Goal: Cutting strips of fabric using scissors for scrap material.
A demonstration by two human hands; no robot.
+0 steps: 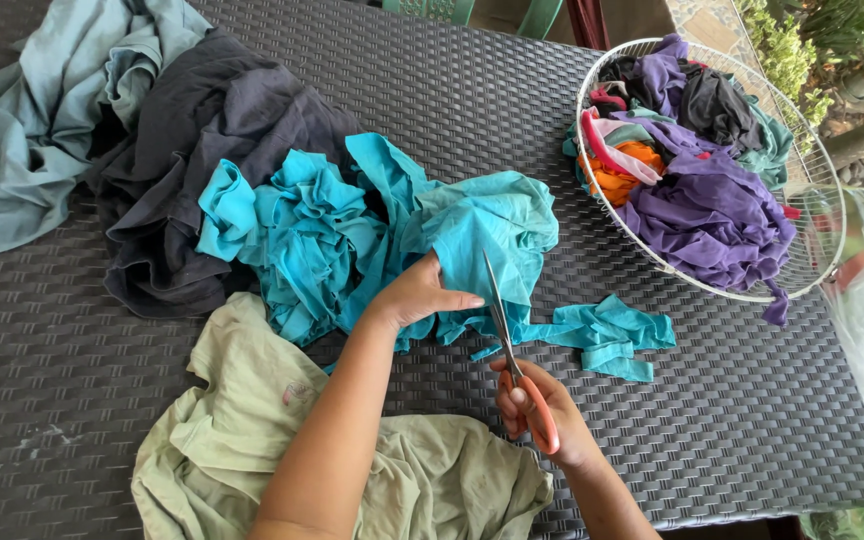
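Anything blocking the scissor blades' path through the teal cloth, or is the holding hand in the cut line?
Nothing visible blocks it. The scissors in the right hand already lie on the teal cloth; the left hand presses the cloth just left of the blades.

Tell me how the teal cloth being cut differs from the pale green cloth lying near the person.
The teal cloth is bright blue-green and bunched in folds, with strips cut from it; the pale green cloth is dull and spread flatter, with no cuts showing. The left hand pins the teal cloth while scissors in the right hand cut it; only the forearm crosses the green one. Both lie on the woven table.
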